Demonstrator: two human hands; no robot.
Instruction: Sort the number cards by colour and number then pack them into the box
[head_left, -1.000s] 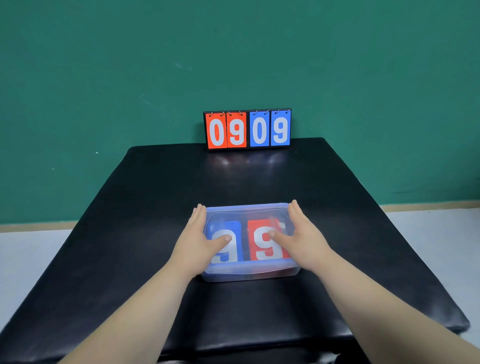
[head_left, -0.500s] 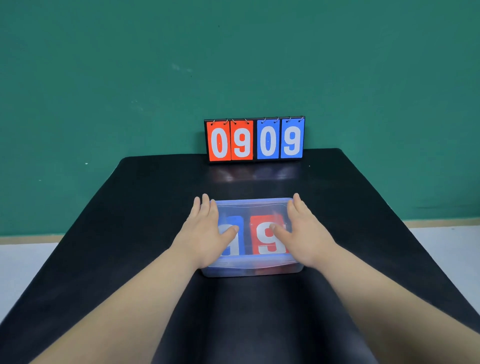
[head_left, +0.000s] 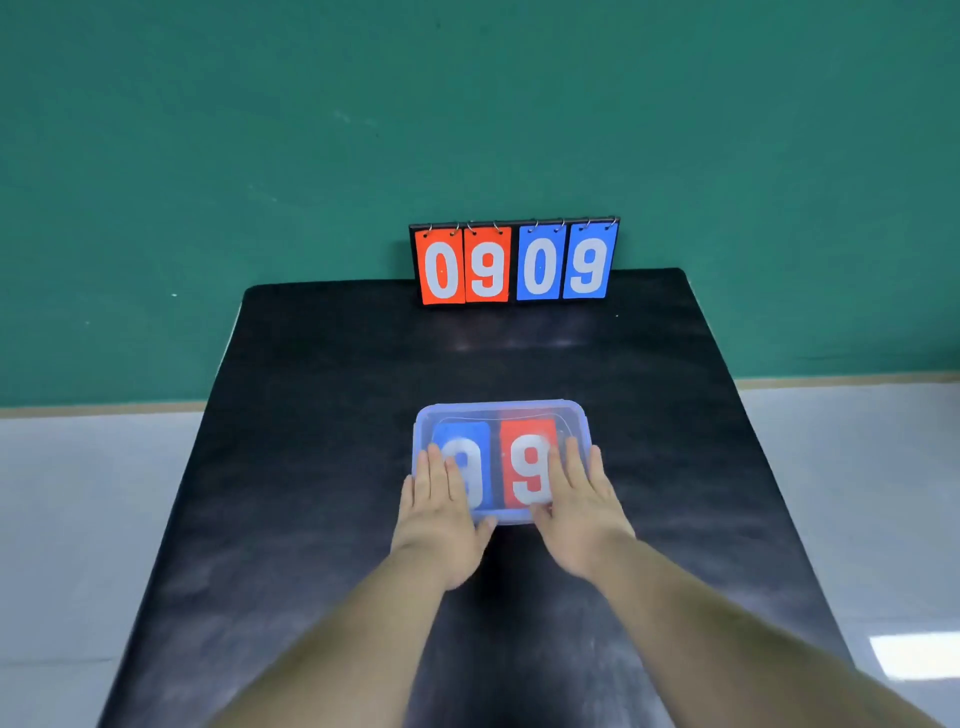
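While my left hand (head_left: 441, 512) and right hand (head_left: 579, 506) lie flat on the near half of the closed box (head_left: 498, 408), fingers straight and close together, I see a blue card (head_left: 462, 441) and red card (head_left: 525, 441) side by side inside it.

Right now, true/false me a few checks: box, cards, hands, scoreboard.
1. The lid sits on the box. True.
2. The left hand and right hand rest on the lid, fingers straight. True.
3. Both cards seen through the lid are blue. False: a blue card lies left, a red card right.
4. The scoreboard lies flat mid-table. False: it stands upright at the far edge of the table, reading 0909.
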